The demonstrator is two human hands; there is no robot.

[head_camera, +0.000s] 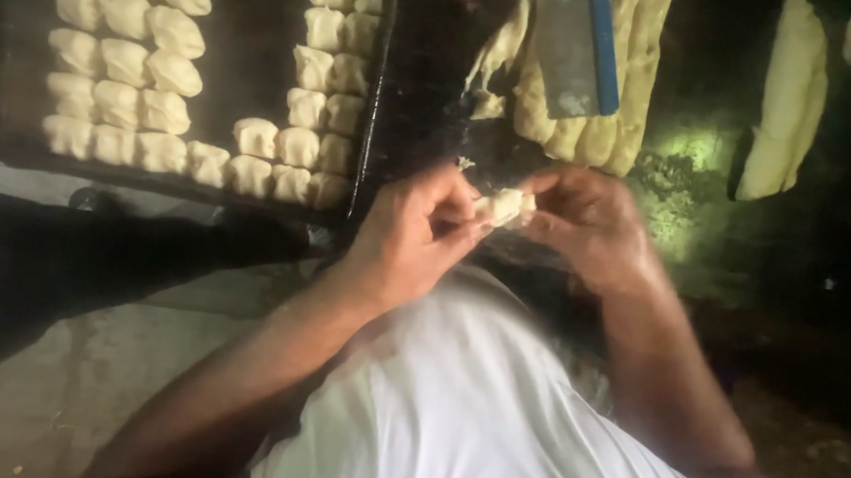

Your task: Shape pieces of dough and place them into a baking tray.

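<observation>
A small pale piece of dough (504, 206) sits between both my hands, just above my white shirt. My left hand (414, 230) pinches it from the left with thumb and fingers. My right hand (587, 220) grips it from the right, slightly blurred. Beyond the hands lies a slab of dough strips (593, 131) with a metal scraper with a blue handle (577, 48) resting on top.
A dark baking tray (229, 56) at the upper left holds several rows of shaped dough pieces (123, 68). Another long strip of dough (790, 95) lies at the upper right on the dark work surface. Grey floor shows at the lower left.
</observation>
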